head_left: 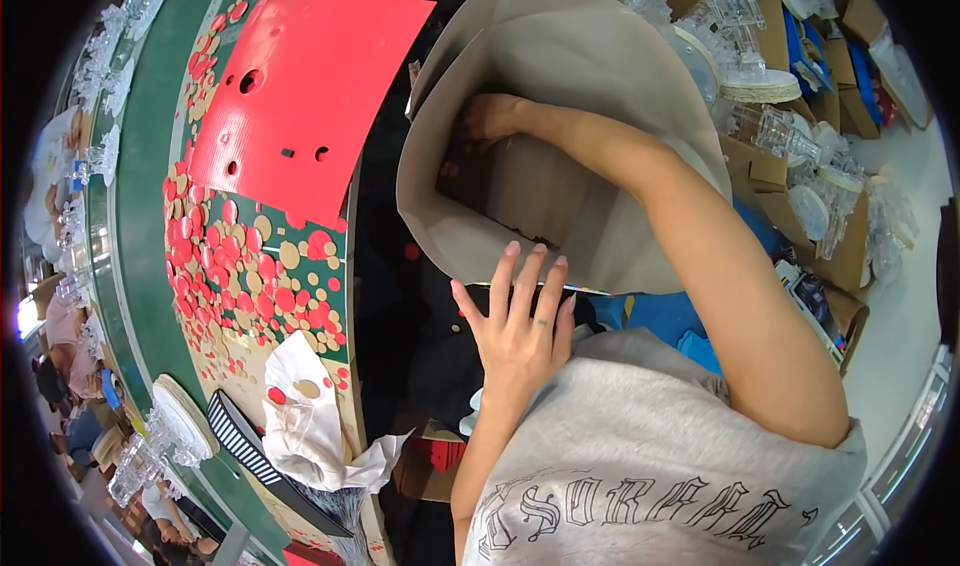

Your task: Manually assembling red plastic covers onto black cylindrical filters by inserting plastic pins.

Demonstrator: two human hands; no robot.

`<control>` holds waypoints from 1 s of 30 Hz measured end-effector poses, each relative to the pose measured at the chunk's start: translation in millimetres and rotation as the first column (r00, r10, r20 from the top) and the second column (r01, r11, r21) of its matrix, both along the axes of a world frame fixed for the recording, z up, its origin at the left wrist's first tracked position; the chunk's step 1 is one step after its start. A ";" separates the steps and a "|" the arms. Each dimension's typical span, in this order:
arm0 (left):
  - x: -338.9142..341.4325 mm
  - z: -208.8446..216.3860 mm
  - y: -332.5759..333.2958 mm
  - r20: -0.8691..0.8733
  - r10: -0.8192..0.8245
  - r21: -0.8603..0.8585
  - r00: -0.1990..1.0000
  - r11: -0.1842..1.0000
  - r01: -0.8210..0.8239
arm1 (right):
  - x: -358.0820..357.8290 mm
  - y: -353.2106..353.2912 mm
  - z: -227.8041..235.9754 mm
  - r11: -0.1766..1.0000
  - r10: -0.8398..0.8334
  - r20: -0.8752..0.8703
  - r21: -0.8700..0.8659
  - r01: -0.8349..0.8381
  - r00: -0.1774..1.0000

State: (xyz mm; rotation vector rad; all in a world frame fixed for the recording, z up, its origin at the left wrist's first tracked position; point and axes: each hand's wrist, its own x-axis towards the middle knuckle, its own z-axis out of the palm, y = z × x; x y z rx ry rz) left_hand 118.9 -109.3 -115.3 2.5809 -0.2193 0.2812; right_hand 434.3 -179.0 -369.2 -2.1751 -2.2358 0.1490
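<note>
In the head view, the big grey-brown carton [590, 51] sits right in front of the person, tipped so its mouth faces up toward the camera, its walls raised around the opening. The right hand [490, 119] is deep inside, near the far left corner; shade covers its fingers, so I cannot tell whether it grips anything. The left hand [520, 326] is spread wide at the carton's near edge, fingertips over that wall, with nothing visible in its grasp. Judging by this, the handling of the carton is partway along: it is unclosed, one arm is within it, and what lies in its dark bottom is too dim to make out. On the green table [145, 266] to the left, a red sheet [300, 86] with several holes lies over part of a loose spread of red and tan discs [231, 210], which are scattered rather than stacked or gathered. Nearer the person, crumpled white paper [295, 446] rests beside a black-and-white striped strip [240, 431], neither one touched by a hand.
</note>
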 end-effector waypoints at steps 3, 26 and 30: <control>2.6 -0.2 0.2 -0.018 0.008 -0.008 1.000 1.000 -0.008 | -12.0 12.1 18.6 0.979 -0.059 0.005 -0.194 0.059 0.998; 2.2 -0.6 4.6 -0.015 0.013 -0.089 1.000 0.996 -0.015 | -17.7 18.5 11.8 0.990 0.063 0.244 -0.140 -0.029 0.968; 3.2 -1.2 1.5 -0.004 0.010 -0.158 1.000 0.987 -0.010 | -18.8 27.4 16.7 0.981 0.057 0.239 -0.193 -0.010 0.969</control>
